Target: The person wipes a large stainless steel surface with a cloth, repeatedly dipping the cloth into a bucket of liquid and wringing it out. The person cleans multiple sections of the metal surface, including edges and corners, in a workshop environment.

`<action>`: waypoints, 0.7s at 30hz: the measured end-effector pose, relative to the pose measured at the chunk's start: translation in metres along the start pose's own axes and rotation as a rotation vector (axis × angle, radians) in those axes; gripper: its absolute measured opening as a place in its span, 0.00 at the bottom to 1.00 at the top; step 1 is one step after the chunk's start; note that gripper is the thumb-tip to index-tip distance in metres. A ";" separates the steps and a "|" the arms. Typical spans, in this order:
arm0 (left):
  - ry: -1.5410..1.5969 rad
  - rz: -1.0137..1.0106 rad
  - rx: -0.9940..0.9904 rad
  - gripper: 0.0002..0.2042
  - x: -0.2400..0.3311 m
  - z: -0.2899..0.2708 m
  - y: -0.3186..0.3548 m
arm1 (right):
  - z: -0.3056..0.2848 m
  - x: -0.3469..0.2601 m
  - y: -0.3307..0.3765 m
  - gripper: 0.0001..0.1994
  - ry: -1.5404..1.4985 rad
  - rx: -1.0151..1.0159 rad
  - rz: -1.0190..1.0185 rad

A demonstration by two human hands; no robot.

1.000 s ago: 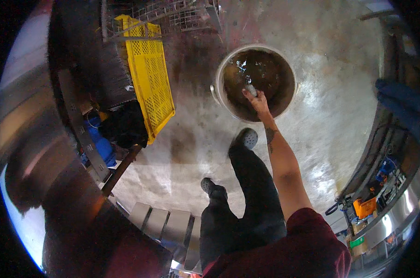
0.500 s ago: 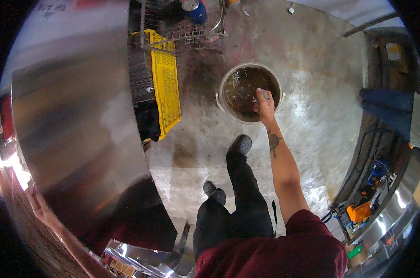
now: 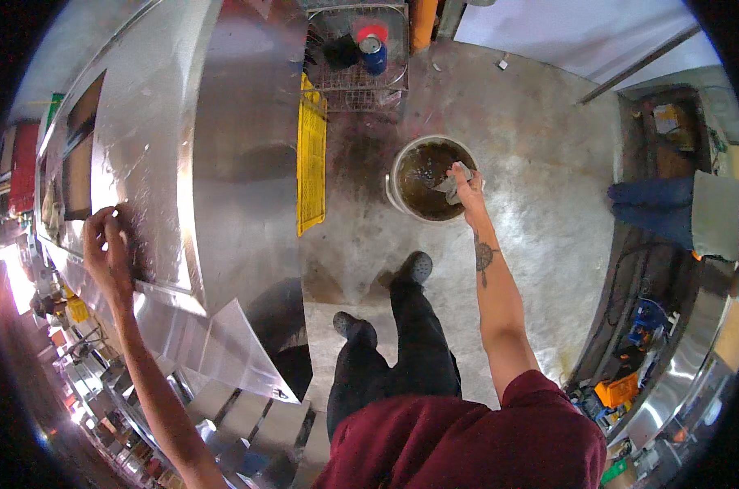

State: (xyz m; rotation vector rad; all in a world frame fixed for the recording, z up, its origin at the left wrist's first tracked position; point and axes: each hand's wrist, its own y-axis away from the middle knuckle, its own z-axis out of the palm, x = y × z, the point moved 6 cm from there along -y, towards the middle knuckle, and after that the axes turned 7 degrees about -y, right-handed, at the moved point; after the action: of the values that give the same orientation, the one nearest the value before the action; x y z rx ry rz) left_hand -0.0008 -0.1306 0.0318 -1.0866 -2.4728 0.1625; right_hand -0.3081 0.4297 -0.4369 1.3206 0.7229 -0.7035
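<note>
My right hand (image 3: 467, 189) reaches down over a white bucket (image 3: 395, 181) of dark brown water on the concrete floor. It grips a grey wet rag (image 3: 453, 182) just above the water at the bucket's right side. My left hand (image 3: 109, 248) rests flat on the large shiny steel surface (image 3: 223, 147) at my left, fingers spread, next to a raised steel edge. My legs in black trousers and dark shoes (image 3: 418, 266) stand between the steel body and the bucket.
A yellow plastic crate (image 3: 311, 155) leans on edge by the steel body. A wire basket (image 3: 357, 49) with a blue can and a red lid stands behind it. Another person in blue trousers (image 3: 651, 204) stands at the right. Cables and orange tools (image 3: 614, 389) lie along the right wall.
My view has swung left and the steel body now fills the left side. My left hand has come into view on the steel. My right hand has lifted the rag at the bucket.
</note>
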 end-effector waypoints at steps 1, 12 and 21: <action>-0.042 0.018 0.005 0.11 0.005 0.002 0.002 | 0.000 -0.008 0.004 0.39 0.105 -0.037 0.015; -0.125 0.070 0.060 0.09 0.024 0.005 0.004 | -0.020 -0.039 0.011 0.39 -0.191 -0.058 0.083; -0.054 0.154 0.103 0.09 0.023 0.007 0.001 | -0.025 -0.041 0.014 0.29 -0.124 -0.193 -0.127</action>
State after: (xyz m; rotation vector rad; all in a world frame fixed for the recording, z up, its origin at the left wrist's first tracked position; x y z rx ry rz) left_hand -0.0175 -0.1130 0.0328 -1.2433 -2.3976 0.3664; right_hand -0.3225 0.4581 -0.3984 1.0533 0.7591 -0.7904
